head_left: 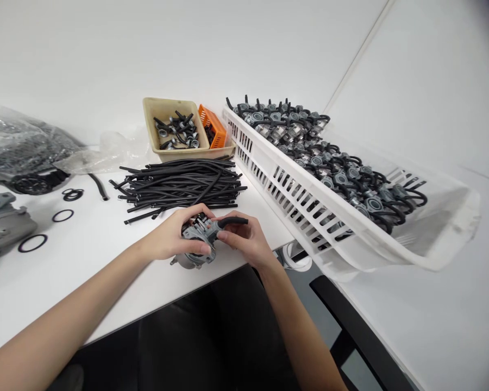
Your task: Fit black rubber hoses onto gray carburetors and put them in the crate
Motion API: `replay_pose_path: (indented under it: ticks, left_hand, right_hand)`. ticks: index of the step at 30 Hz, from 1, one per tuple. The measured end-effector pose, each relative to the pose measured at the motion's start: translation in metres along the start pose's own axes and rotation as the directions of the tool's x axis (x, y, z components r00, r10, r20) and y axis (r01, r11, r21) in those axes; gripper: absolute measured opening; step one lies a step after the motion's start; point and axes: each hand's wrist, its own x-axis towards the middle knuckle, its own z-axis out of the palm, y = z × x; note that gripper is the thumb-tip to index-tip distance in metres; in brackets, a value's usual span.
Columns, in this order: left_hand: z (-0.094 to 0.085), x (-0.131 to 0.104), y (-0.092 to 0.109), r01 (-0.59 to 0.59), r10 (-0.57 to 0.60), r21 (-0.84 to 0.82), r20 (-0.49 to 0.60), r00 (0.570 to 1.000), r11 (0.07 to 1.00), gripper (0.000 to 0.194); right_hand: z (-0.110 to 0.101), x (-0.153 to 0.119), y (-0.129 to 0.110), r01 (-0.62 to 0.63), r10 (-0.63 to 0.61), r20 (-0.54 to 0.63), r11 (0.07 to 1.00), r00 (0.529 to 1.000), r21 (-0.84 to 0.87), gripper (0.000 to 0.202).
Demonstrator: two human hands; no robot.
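Note:
A grey metal carburetor (pixel 201 233) is held just above the table's front edge. My left hand (pixel 177 236) is closed round its left side, with the thumb across the front. From the carburetor's right side a short black rubber hose (pixel 234 221) sticks out to the right. My right hand (pixel 246 239) pinches at the base of this hose, thumb and forefinger also against the carburetor body. The fingers hide where hose and metal meet. Just behind my hands lies a pile of loose black hoses (pixel 183 187).
At right, a long white slatted basket (pixel 293 190) holds many carburetors with hoses. A cream bin (pixel 149 125) of small parts and an orange basket (pixel 218 127) stand behind. Left are black rings (pixel 32 243), a larger metal part (pixel 4 228), a watch (pixel 35 183) and plastic bags (pixel 24 141).

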Motion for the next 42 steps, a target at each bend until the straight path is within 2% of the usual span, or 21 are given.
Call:
replay_pose_path:
  ticks: [7,13,17,23,31,36,42]
  left_hand:
    - [-0.0014,0.0001,-0.0050,-0.007,0.007,0.000,0.001,1.000,1.000,0.055]
    - [-0.0004,0.0010,-0.0060,-0.052,0.052,0.046,-0.001,0.999,0.998,0.046]
    - [-0.0004,0.0003,-0.0051,-0.048,0.048,0.054,0.009,0.999,0.997,0.045]
    - [0.0008,-0.0011,-0.0032,-0.034,0.034,0.060,0.010,0.999,0.998,0.047]
    - [0.0008,-0.0031,0.0007,-0.036,0.037,0.140,-0.003,0.999,0.989,0.049]
    - [0.0015,-0.0039,0.0016,-0.021,0.025,0.160,-0.023,0.999,0.987,0.048]
    - [0.0014,-0.0031,-0.0022,-0.047,0.049,0.111,-0.020,0.999,0.993,0.045]
  right_hand:
    - [0.0036,0.0019,-0.0040,-0.014,0.014,-0.005,1.000,1.000,-0.003,0.035]
    - [0.0036,0.0016,-0.0008,0.024,-0.024,-0.013,0.999,1.000,-0.029,0.037]
    - [0.0039,0.0027,0.0006,0.001,-0.002,-0.017,0.999,1.000,-0.042,0.039]
    - [0.0046,0.0034,-0.0015,0.009,-0.010,-0.018,0.999,1.000,-0.046,0.029]
    - [0.0066,0.0048,-0.0029,0.030,-0.036,-0.042,0.991,0.998,-0.133,0.036]
    - [0.0059,0.0050,-0.0009,0.048,-0.053,-0.042,0.993,0.998,-0.111,0.035]
    - [0.0034,0.0010,-0.0014,0.096,-0.093,0.024,0.986,0.995,-0.133,0.039]
